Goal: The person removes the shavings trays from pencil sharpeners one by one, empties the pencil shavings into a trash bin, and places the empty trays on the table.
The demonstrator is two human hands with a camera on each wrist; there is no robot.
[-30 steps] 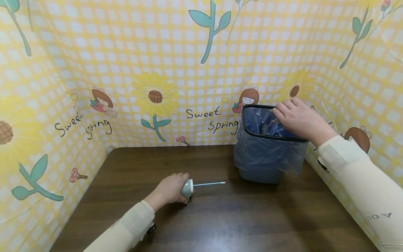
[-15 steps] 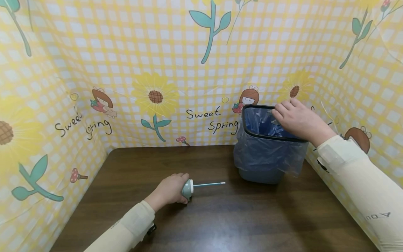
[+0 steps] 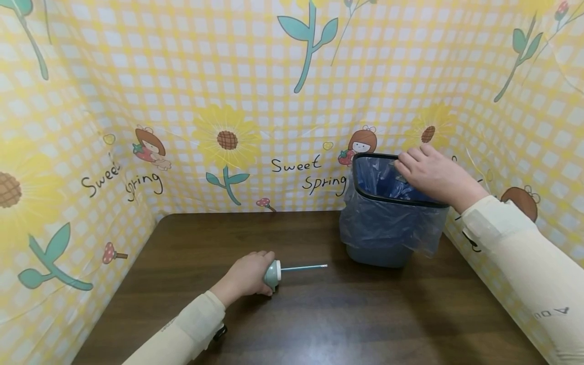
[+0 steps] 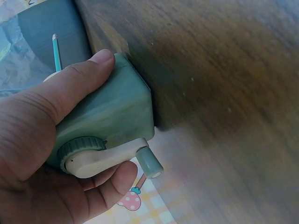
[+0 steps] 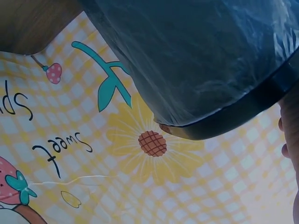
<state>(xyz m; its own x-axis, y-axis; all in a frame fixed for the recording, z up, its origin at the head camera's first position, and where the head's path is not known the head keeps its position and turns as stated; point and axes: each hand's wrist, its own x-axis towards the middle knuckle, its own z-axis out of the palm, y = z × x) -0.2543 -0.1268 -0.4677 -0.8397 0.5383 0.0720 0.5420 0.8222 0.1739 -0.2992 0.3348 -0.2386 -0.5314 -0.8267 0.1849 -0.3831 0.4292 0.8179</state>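
Observation:
My left hand (image 3: 246,274) holds a green pencil sharpener (image 3: 272,275) low over the wooden table, thumb across its top in the left wrist view. A white crank with a green knob (image 4: 150,163) sticks out of the near end. From the other end a teal pencil (image 3: 303,267) points right. My right hand (image 3: 438,175) is over the right part of a waste bin (image 3: 378,253), fingers bent by the far rim. A small greyish piece (image 3: 401,178) shows under its fingertips; its kind cannot be made out. In the right wrist view, the bin's wall hides most of this hand.
The bin has a dark rim (image 3: 388,198) and a clear liner bag (image 3: 365,218) folded outward. It stands at the back right of the dark wooden table (image 3: 246,228). Yellow checked cloth (image 3: 274,101) with flowers closes the back and both sides.
The right hand has shifted very slightly above the bin, and the greyish piece has tilted a little. The left hand, sharpener and pencil stay put; the whole view drifts slightly.

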